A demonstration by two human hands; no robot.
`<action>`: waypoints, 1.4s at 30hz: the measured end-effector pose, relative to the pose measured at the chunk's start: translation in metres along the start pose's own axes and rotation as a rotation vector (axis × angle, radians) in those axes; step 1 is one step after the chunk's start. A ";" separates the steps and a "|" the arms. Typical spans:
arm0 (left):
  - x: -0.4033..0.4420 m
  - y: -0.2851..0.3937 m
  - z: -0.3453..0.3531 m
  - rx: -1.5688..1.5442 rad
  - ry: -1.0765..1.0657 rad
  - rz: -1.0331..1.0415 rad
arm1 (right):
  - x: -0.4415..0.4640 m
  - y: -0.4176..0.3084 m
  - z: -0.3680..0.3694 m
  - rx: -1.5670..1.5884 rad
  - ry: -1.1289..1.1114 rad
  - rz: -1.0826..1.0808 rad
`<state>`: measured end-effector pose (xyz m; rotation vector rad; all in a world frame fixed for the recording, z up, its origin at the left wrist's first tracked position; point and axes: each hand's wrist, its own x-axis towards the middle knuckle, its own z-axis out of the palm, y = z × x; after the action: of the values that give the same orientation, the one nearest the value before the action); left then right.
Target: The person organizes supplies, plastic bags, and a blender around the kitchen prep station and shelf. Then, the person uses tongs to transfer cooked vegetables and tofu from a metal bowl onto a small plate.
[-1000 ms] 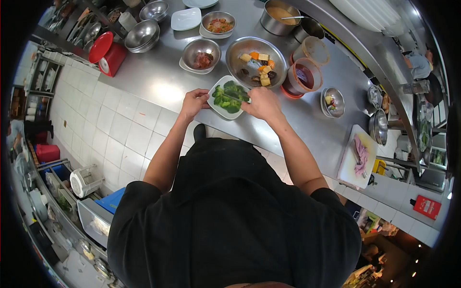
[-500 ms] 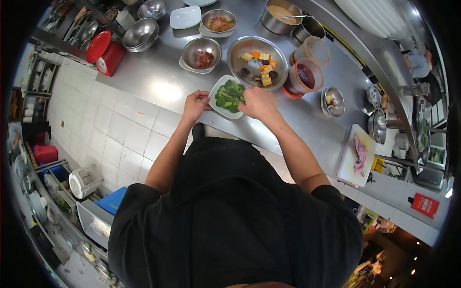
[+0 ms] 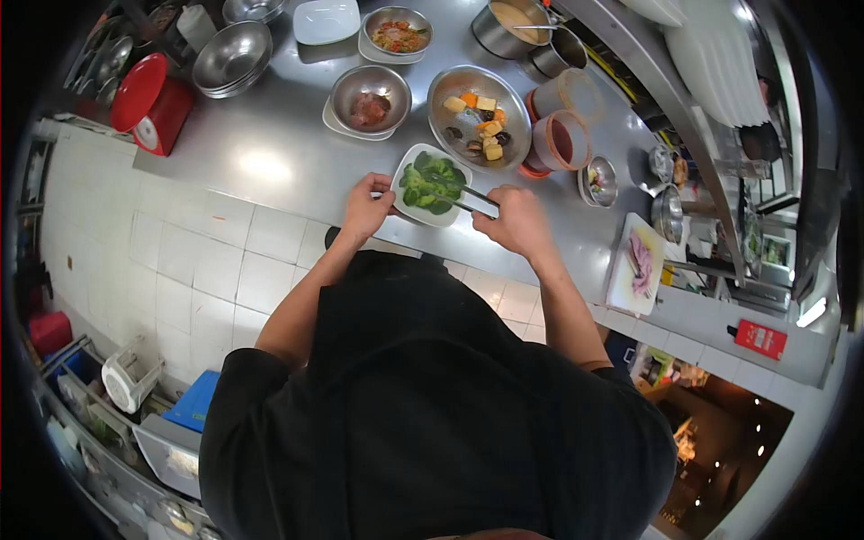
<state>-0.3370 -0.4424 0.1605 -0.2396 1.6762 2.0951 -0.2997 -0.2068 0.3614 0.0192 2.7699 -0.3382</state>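
Observation:
A white dish [image 3: 410,215] with rounded corners holds green broccoli florets [image 3: 430,180] near the counter's front edge. My left hand [image 3: 367,205] grips the dish's left rim between thumb and fingers. On the other side, my right hand [image 3: 517,219] is closed on slim metal tongs [image 3: 481,196], whose two arms reach over the dish's right rim into the broccoli. Behind the dish stands a wide steel bowl [image 3: 441,83] with tofu cubes, orange pieces and dark mushrooms. A smaller steel bowl [image 3: 396,81] of raw meat sits on a white dish to the left.
Red-brown sauce fills a plastic tub [image 3: 579,144] at the right, beyond which lies a cutting board [image 3: 621,270] with purple slices. A red scale [image 3: 166,112] and stacked steel bowls [image 3: 232,58] stand at left. Pots [image 3: 504,36] are at the back, beneath a shelf edge [image 3: 666,72].
My right hand has drawn back to the right of the dish, bringing the tongs into view. The broccoli now lies spread in the dish. The camera view has shifted.

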 end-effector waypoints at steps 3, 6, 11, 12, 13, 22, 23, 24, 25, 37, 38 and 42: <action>0.004 -0.005 -0.002 0.043 -0.040 0.024 | 0.006 0.007 0.025 -0.039 0.013 0.089; 0.000 0.004 -0.002 0.052 -0.074 0.027 | 0.002 -0.003 0.039 0.049 0.044 0.141; -0.003 0.005 -0.004 0.104 -0.108 -0.005 | -0.017 0.000 0.030 0.150 0.168 0.224; -0.004 0.006 -0.004 0.113 -0.116 -0.005 | -0.017 0.002 0.031 0.150 0.204 0.241; -0.006 0.007 -0.003 0.130 -0.107 -0.006 | -0.015 0.002 0.033 0.158 0.208 0.245; -0.018 0.000 0.000 0.136 -0.052 -0.037 | -0.015 0.018 0.042 0.254 0.210 0.188; -0.020 0.000 0.000 0.115 -0.037 -0.053 | -0.017 0.018 0.036 0.248 0.191 0.173; -0.023 0.002 0.001 0.127 -0.023 -0.045 | -0.018 0.019 0.034 0.242 0.172 0.160; -0.026 0.003 0.003 0.128 -0.007 -0.043 | -0.015 0.023 0.040 0.254 0.176 0.147; -0.039 0.003 0.014 0.137 0.097 -0.045 | -0.025 0.049 0.034 0.200 0.213 -0.075; -0.040 0.003 0.014 0.134 0.105 -0.045 | -0.027 0.050 0.017 0.204 0.217 -0.085; -0.047 0.006 0.020 0.056 0.112 -0.046 | -0.024 0.066 -0.044 0.184 0.185 0.173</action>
<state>-0.2957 -0.4355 0.1896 -0.3807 1.7744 2.0316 -0.2885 -0.1314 0.3948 0.3492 2.8805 -0.5690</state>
